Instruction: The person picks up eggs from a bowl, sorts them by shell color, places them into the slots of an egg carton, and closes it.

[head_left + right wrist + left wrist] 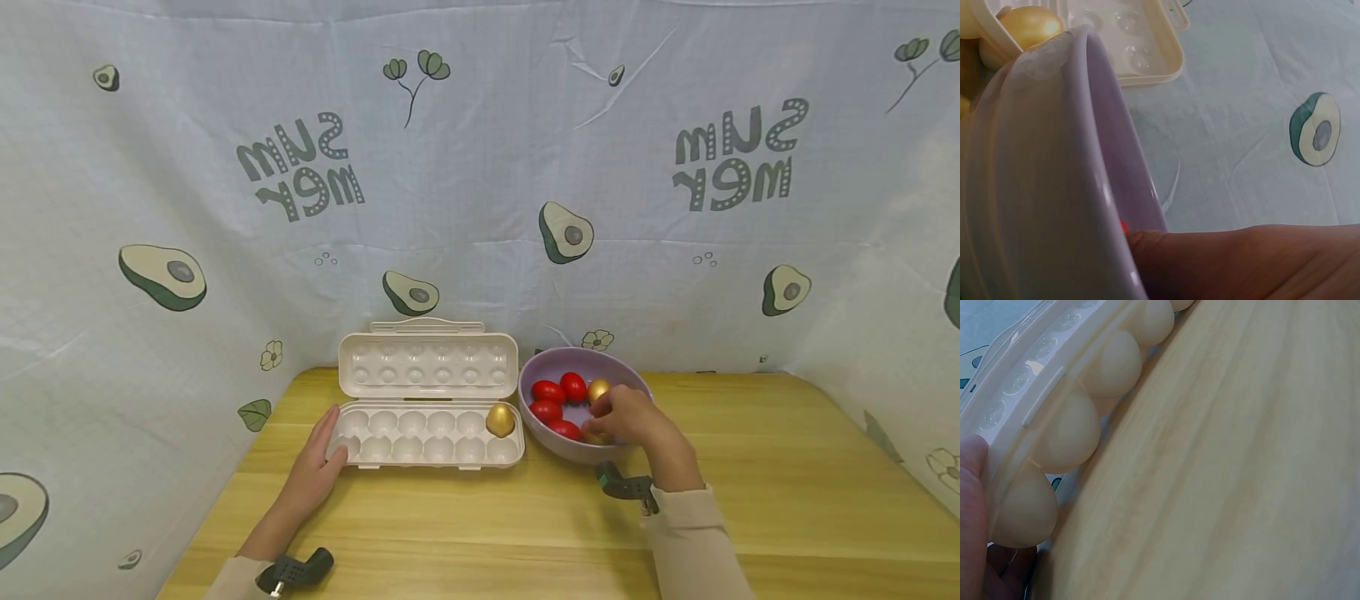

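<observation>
An open cream egg box [438, 451] stands on the table, a golden egg [500, 420] in its back right hollow. My left hand [318, 460] holds the box's left end, thumb at the rim and fingers along the side; the left wrist view shows fingers under the edge. To the right is a purple bowl [546, 439] with several red eggs [546, 411] and a golden egg [598, 390]. My right hand [633, 417] reaches inside, its curled fingers on another golden egg [597, 437], partly hidden beneath them. In the right wrist view the bowl's wall hides the fingertips.
The box's raised lid [427, 367] leans back near a printed cloth [480, 167] that hangs behind and at both sides. Wooden table surface [465, 533] lies in front of the box and to the right of the bowl.
</observation>
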The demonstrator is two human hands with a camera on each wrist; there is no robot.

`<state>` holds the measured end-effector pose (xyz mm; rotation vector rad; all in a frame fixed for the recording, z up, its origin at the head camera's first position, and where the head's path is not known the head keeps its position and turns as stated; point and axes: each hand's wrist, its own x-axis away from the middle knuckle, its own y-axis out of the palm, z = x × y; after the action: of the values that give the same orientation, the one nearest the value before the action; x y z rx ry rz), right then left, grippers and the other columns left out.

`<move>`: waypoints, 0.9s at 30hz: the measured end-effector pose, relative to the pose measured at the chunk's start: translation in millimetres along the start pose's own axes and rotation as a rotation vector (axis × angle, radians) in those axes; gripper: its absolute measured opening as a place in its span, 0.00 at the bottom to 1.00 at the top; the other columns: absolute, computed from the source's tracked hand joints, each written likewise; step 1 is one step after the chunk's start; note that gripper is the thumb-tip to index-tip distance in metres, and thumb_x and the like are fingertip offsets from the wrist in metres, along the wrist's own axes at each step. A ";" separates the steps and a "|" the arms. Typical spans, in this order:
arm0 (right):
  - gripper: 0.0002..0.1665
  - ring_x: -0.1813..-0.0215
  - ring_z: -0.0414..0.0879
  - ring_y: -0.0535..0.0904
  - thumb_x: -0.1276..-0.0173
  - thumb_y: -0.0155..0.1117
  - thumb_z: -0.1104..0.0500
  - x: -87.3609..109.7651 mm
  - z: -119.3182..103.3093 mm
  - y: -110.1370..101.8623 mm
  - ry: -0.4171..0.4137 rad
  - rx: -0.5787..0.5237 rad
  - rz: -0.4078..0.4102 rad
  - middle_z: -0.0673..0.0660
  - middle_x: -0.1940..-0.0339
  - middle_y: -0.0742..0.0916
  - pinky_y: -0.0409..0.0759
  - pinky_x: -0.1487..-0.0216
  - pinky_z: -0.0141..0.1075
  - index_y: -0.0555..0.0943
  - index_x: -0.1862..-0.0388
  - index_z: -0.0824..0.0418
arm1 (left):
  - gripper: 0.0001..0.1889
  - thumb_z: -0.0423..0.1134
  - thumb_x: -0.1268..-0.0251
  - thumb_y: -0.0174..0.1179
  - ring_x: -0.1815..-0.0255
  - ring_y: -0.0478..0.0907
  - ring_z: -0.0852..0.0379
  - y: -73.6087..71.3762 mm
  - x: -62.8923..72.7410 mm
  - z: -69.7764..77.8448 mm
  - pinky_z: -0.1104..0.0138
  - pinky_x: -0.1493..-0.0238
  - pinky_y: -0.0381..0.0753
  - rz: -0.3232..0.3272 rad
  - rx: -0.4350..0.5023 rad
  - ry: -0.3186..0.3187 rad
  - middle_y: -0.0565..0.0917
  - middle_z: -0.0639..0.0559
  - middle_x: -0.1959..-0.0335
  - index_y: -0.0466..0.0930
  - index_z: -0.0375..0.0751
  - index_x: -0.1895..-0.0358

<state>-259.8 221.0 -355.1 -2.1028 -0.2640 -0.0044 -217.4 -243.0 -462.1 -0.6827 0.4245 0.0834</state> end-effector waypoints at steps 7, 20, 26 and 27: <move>0.17 0.62 0.50 0.77 0.43 0.73 0.58 -0.2 -1.4 1.6 -0.001 0.019 -0.008 0.57 0.65 0.86 0.81 0.57 0.46 0.85 0.60 0.68 | 0.33 0.31 0.33 0.48 0.27 0.51 0.32 -0.4 0.6 -0.6 0.86 0.37 0.39 -0.008 -0.007 -0.009 0.55 0.32 0.26 0.50 0.26 0.27; 0.08 0.66 0.49 0.75 0.43 0.71 0.59 0.7 -4.7 6.2 -0.024 0.079 0.017 0.53 0.73 0.84 0.78 0.62 0.42 0.85 0.69 0.64 | 0.33 0.31 0.33 0.48 0.26 0.50 0.33 0.3 1.4 -2.9 0.85 0.36 0.40 -0.015 -0.005 -0.025 0.54 0.32 0.26 0.50 0.27 0.26; 0.07 0.69 0.48 0.75 0.44 0.71 0.60 -0.4 -4.0 8.7 -0.029 0.090 0.042 0.52 0.75 0.82 0.77 0.64 0.40 0.84 0.72 0.63 | 0.33 0.31 0.32 0.48 0.26 0.50 0.33 0.3 1.2 -3.0 0.84 0.36 0.40 -0.014 -0.006 -0.021 0.54 0.32 0.26 0.50 0.27 0.26; 0.07 0.69 0.48 0.74 0.44 0.71 0.60 -0.6 -4.0 9.1 -0.031 0.090 0.045 0.52 0.75 0.82 0.77 0.64 0.40 0.84 0.72 0.63 | 0.33 0.31 0.32 0.48 0.26 0.50 0.33 0.3 1.4 -3.0 0.84 0.35 0.40 -0.014 -0.007 -0.023 0.54 0.33 0.26 0.50 0.28 0.26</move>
<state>-258.2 213.0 -360.8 -2.0201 -0.2312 0.0660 -217.2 -244.7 -464.9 -0.6906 0.3975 0.0788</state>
